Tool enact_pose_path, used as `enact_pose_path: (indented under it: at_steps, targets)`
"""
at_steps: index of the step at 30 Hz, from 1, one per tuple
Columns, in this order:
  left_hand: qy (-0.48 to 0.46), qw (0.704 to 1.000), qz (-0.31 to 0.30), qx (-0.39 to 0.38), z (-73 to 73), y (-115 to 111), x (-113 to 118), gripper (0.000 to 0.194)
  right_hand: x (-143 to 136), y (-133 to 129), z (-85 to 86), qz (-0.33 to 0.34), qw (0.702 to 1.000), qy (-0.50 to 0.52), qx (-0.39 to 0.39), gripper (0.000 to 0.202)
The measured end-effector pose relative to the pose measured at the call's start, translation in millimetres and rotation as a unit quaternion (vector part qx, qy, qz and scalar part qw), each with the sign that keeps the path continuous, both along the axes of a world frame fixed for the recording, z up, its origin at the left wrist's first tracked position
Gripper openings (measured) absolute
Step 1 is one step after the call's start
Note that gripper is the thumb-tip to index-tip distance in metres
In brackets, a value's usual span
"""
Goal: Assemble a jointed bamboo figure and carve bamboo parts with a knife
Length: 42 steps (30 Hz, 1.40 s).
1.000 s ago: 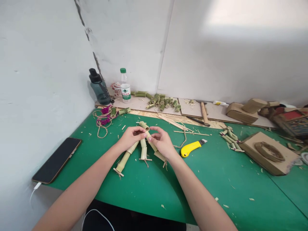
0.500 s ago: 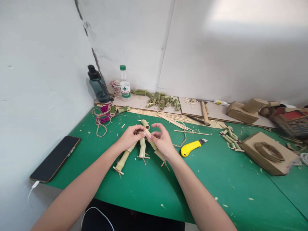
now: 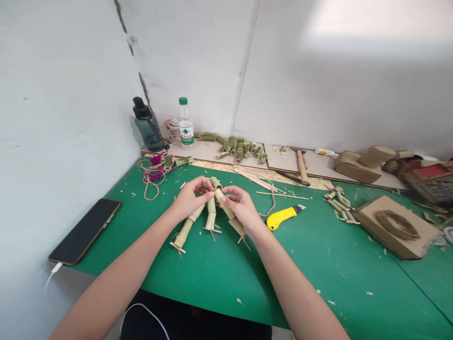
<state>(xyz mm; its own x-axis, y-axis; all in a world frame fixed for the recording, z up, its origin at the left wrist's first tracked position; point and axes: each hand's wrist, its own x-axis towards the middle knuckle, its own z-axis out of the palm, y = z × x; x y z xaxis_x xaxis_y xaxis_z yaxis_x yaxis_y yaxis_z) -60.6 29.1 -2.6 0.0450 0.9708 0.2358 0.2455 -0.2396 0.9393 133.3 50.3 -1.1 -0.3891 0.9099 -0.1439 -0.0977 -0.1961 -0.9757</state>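
Between my hands lies a jointed figure of pale bamboo tubes (image 3: 210, 221), strung in several limbs with thin sticks and cord ends at their tips. My left hand (image 3: 194, 197) is closed on its upper left part, thumb pointing at the middle joint. My right hand (image 3: 239, 207) pinches the right limb (image 3: 222, 202) between thumb and curled fingers. A short bamboo tube (image 3: 215, 182) sits at the top of the figure, just beyond the fingertips. The exact grip of the left fingers is partly hidden.
Right of my hands lies a yellow utility knife (image 3: 282, 217), blade out. Farther back are thin sticks (image 3: 260, 181), a hammer (image 3: 302, 167) and cut bamboo pieces (image 3: 240, 149). A phone (image 3: 85, 230) lies left; a cardboard block (image 3: 394, 229) and small bamboo bundle (image 3: 340, 205) lie right.
My right index finger has curled down towards the bamboo from a raised position. The top tube of the figure shows more upright between my hands. The view has shifted slightly.
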Motion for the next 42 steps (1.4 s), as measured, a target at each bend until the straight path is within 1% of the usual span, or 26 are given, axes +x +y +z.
enact_pose_path:
  at_steps: [6,10,14,23,28,32,36,39,40,42]
  targets:
    - [0.041,0.999,0.007,0.015,1.7,-0.4,-2.4,0.010,1.4,-0.6,1.4,0.002,1.000,0.002,-0.004,0.041]
    - [0.047,0.998,0.007,0.029,0.6,0.7,-4.1,0.011,1.7,-0.7,1.4,0.002,1.000,-0.002,-0.001,0.040]
    - [0.039,0.999,0.006,0.019,-0.4,1.5,-5.1,0.013,1.6,-0.3,0.7,0.006,1.000,-0.002,0.001,0.040]
    - [0.048,0.997,-0.049,-0.019,-2.3,0.6,-2.2,0.021,0.5,-0.1,-4.8,0.004,1.000,-0.009,0.017,0.043]
    - [0.041,0.996,-0.080,-0.026,-6.2,1.0,-1.8,0.023,-0.5,-3.4,-6.0,0.002,1.000,-0.016,0.014,0.042]
    - [0.010,0.998,-0.051,-0.026,-7.7,2.5,0.1,0.026,-2.2,-5.0,-0.8,0.014,1.000,-0.005,0.013,0.039]
    - [0.001,0.999,-0.036,-0.032,-4.9,3.1,0.0,0.024,-0.6,-3.7,5.8,0.020,0.999,-0.026,0.035,0.034]
    - [-0.035,0.998,-0.007,-0.054,-4.9,4.4,-3.3,0.034,2.0,-3.5,8.9,0.025,0.999,-0.030,0.031,0.031]
    - [-0.037,0.997,0.004,-0.060,-5.6,5.1,-4.8,0.036,2.5,-3.8,9.3,0.028,0.999,-0.034,0.031,0.030]
    - [-0.012,0.997,0.014,-0.072,-7.3,6.4,-8.0,0.034,3.1,-4.7,8.6,0.035,0.997,-0.053,0.044,0.028]
